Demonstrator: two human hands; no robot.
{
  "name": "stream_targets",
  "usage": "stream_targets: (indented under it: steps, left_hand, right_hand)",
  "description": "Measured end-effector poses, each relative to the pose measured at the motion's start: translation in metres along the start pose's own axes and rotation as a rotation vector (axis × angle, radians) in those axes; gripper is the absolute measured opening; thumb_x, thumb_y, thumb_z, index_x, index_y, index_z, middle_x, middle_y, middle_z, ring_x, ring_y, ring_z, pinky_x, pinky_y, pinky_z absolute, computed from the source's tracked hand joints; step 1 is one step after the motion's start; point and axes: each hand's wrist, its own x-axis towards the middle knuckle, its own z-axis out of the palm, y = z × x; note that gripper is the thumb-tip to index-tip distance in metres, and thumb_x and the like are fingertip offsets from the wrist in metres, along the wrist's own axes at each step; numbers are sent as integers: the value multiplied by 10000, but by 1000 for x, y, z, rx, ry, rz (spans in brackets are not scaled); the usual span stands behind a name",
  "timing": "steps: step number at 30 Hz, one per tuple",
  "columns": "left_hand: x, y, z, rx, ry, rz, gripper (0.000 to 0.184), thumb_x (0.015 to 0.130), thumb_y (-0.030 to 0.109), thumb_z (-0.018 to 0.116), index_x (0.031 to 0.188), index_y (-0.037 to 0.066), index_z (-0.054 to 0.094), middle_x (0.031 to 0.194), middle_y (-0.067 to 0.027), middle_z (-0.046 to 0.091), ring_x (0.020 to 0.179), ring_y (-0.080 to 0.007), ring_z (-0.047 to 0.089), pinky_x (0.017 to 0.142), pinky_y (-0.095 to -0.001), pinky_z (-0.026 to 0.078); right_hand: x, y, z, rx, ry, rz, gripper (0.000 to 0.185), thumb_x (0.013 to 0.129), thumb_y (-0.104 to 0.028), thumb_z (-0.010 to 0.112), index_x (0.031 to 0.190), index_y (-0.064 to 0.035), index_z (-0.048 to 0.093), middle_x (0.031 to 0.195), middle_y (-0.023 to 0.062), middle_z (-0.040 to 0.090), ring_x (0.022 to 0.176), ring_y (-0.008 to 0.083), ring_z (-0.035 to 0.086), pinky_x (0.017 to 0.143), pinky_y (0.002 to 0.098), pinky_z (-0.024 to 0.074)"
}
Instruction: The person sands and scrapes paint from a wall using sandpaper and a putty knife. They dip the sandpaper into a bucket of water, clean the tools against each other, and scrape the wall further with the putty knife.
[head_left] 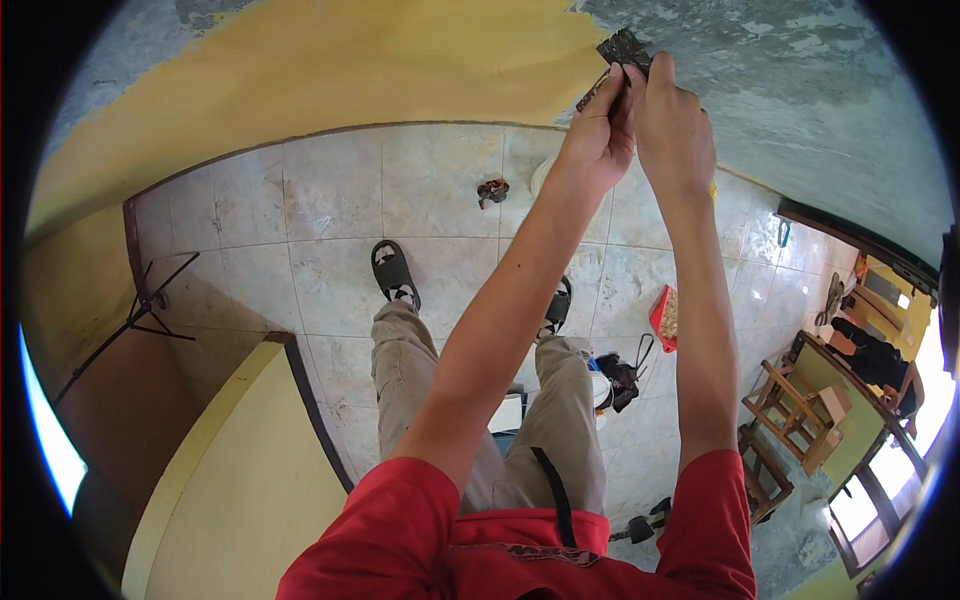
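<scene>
Both of my hands are raised together at the wall (pixel 480 70), near the edge between its yellow coat and a patchy grey area. My left hand (pixel 602 140) is closed on a dark, flat, stained scraper (pixel 592 95), with the thumb along it. Close beside it, my right hand (pixel 675 135) has its fingers bent around another dark, flat piece (pixel 624 48), which looks like a scraper blade. The two dark pieces overlap at my fingertips, and my fingers hide their handles. I cannot tell whether either piece touches the wall.
On the tiled floor lie a small dark bundle (pixel 492 192) and a red dustpan (pixel 664 318) with pale debris. A bucket is partly hidden behind my left forearm. Wooden stools (pixel 795 415) and another person (pixel 880 360) are at right. A black metal stand (pixel 135 318) is at left.
</scene>
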Motion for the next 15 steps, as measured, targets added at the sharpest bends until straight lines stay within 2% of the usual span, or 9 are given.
stream_targets:
  steps: [8, 12, 15]
  left_hand:
    - [13, 1, -12, 126, 0, 92, 90, 971, 164, 716, 1025, 142, 647, 966, 28, 699, 871, -84, 686, 736, -235, 590]
    - [13, -13, -3, -115, -121, -9, 105, 991, 245, 697, 1008, 148, 664, 915, 33, 704, 834, -80, 674, 730, -267, 581]
    - [14, -27, 6, -245, -161, -31, 145, 1004, 289, 675, 1016, 144, 669, 897, 34, 706, 820, -88, 674, 727, -279, 584]
  right_hand:
    - [5, 1, 14, 102, 49, -17, 397, 1079, -434, 433, 1047, -38, 423, 804, 283, 699, 799, 517, 692, 601, 579, 546]
    - [5, -5, 10, 30, 51, 25, 396, 1076, -439, 436, 1061, -43, 427, 816, 284, 702, 806, 521, 690, 617, 574, 551]
    - [9, -3, 2, -26, 3, 19, 416, 1068, -469, 449, 1148, -61, 469, 865, 314, 699, 879, 548, 668, 671, 599, 521]
